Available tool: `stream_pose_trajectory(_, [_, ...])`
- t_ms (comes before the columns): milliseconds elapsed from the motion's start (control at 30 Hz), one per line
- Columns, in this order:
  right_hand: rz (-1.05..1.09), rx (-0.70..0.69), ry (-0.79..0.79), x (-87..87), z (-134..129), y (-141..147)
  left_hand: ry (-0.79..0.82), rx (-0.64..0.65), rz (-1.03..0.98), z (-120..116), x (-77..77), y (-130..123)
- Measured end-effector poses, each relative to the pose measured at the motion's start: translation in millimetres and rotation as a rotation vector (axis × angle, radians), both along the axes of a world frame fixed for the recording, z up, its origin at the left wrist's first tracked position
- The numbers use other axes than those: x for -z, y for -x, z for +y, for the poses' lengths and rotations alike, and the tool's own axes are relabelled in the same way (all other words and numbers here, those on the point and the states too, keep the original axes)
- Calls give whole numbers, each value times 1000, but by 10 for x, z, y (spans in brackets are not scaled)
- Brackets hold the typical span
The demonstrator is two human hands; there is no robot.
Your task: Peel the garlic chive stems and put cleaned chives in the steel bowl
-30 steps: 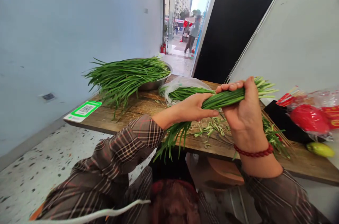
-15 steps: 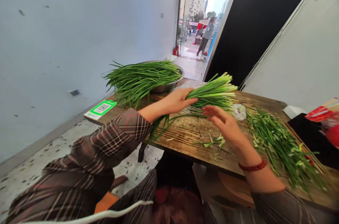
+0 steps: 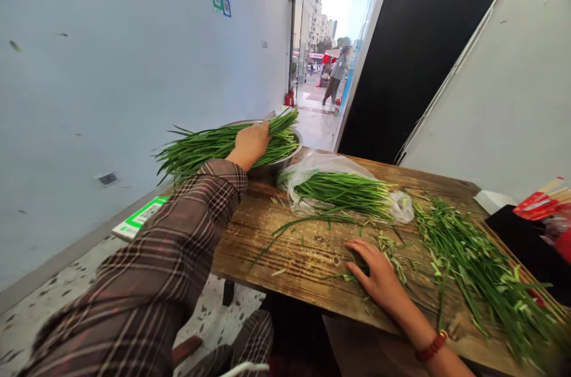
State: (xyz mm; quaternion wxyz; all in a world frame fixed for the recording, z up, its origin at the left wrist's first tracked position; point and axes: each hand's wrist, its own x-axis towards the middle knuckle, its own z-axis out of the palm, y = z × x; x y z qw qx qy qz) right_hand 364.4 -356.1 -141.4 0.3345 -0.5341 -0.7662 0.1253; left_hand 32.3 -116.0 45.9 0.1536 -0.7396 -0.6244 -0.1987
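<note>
Holding, left: a bunch of green stalks [image 3: 285,121] is gripped by the left grip [image 3: 252,142], closed round it just short of the pale ends; the fingertips are hidden.
Bunch, position: held over the metal bowl [image 3: 273,169] at about 11 o'clock on the worktop [image 3: 303,258]; pale ends pointed towards 2 o'clock, leaf tips apparently towards 9, where they cannot be told apart from the bowl's stalks [image 3: 200,148].
Bunch, relative to grip: enclosed by the fist, a short pale length being left free on its 2 o'clock side.
Handling, judged: light; soft and limp towards the leaf tips, firmer at the stem end; leaves probably slippery if damp, and easily creased.
Hold, judged: best taken round the firmer stem portion, the whole bunch encircled under light pressure; if held by the tips, strands could be shed.
Right grip [image 3: 375,276]: spread open, nothing seen to be held; placed beside small scraps [image 3: 390,249]; contact with the worktop cannot be confirmed.
Plastic bag [image 3: 332,164]: partly wrapped round further stalks [image 3: 343,192]; found at 11 o'clock from the right grip, 4 o'clock from the left.
Trimmings [image 3: 473,258]: heaped at 3 o'clock from the right grip, well apart from the held bunch.
</note>
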Motion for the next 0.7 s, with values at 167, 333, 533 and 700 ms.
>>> stream_pose_trajectory(167, [-62,2,12,24,-2,-10,135,-71,112,160,315,-116])
stream_pose_trajectory(333, [-96,-16,-16,85,3,-66,43,6,137,-26,409,-216])
stream_pose_trajectory(533, [-128,-27,-62,152,22,-106,-139,204,154,-609,396,-198])
stream_pose_trajectory(700, [-155,-39,-92,199,42,-132,-249,100,10,-999,321,266])
